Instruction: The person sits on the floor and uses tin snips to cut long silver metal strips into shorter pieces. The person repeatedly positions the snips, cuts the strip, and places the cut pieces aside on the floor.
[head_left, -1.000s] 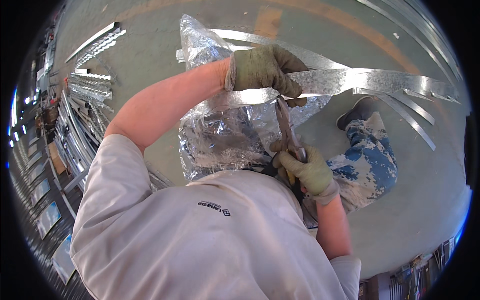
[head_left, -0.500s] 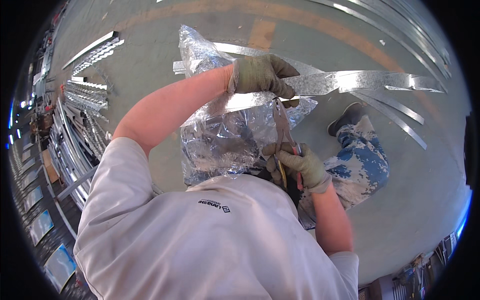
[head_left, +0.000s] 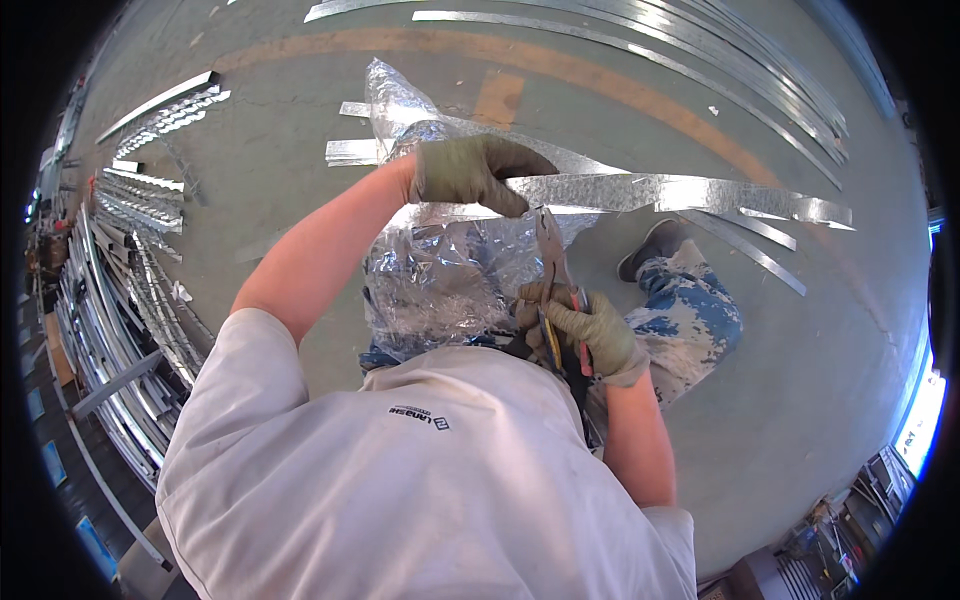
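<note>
My left hand (head_left: 478, 174), in a grey-green work glove, is closed around a long shiny metal strip (head_left: 600, 192) that stretches away to the right. Below it, my gloved right hand (head_left: 592, 330) grips pliers (head_left: 552, 250) with red and yellow handles. Their jaws point up at the strip's near edge, close to my left fingertips; whether they bite on it I cannot tell. Crinkled clear plastic film (head_left: 440, 285) lies over my lap beneath the strip. More metal strips (head_left: 355, 152) lie under my left forearm and emerge from the film's far side.
Long metal strips (head_left: 690, 65) lie on the floor at the far right. Bundled metal profiles (head_left: 110, 330) and perforated strips (head_left: 150, 205) lie at the left. My bent leg (head_left: 685, 310), in blue camouflage trousers, is right of the pliers. An orange line (head_left: 600, 70) crosses the grey floor.
The view has shifted, so the floor and strips appear lower and further left. My left hand has moved slightly left relative to the pliers. Both hands keep their holds.
</note>
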